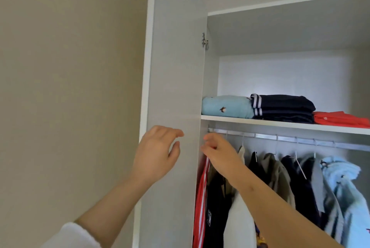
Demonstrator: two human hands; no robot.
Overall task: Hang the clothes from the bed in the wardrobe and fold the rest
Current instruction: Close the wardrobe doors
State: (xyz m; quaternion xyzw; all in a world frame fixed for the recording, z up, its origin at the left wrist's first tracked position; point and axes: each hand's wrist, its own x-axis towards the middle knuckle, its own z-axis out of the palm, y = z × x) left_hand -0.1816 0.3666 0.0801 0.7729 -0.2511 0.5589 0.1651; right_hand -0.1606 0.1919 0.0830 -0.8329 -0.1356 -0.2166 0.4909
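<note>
Head view: the right hand [218, 155] reaches to the rail's [300, 139] left end, fingers curled at the top of a red striped garment [201, 197]; whether it pinches a hanger is unclear. Beside it, the left hand [158, 153] hovers loose and empty before the wardrobe door [176, 67]. Seat the hook fully, then release.

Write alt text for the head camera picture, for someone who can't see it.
A person's right hand reaches to the left end of a wardrobe rail hung with clothes, beside a red striped garment, while the left hand hovers relaxed before the open door. On the shelf above lie folded light blue, navy and red clothes.
</note>
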